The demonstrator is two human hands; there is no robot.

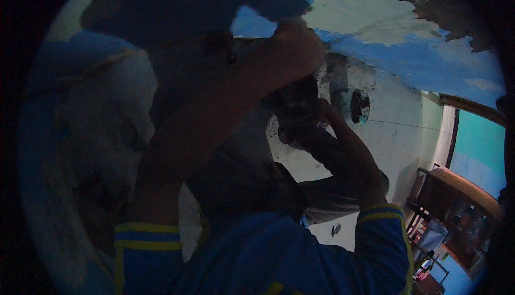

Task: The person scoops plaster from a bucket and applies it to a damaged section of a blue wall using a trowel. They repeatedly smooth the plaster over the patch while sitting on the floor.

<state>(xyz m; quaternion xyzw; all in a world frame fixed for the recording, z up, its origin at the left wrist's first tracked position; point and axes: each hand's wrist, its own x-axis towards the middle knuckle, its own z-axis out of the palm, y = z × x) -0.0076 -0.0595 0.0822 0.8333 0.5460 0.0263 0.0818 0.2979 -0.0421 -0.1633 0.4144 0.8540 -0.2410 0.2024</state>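
Observation:
My left arm reaches up across the middle, and my left hand (299,48) is closed near the top, beside peeling blue and pale paint (384,56); what it holds is hidden. Below it my right hand (323,113) is closed at a dark object (292,99) that is too dim to make out. Both forearms come from blue sleeves with yellow bands. A large dark shape fills much of the upper middle, its detail lost in shadow.
A pale, stained surface (391,139) lies behind my right arm, with a dark hole or patch (359,105). At the right are a turquoise panel (477,150), a brown piece of furniture (456,198) and a metal frame holding small items. The left side is dim.

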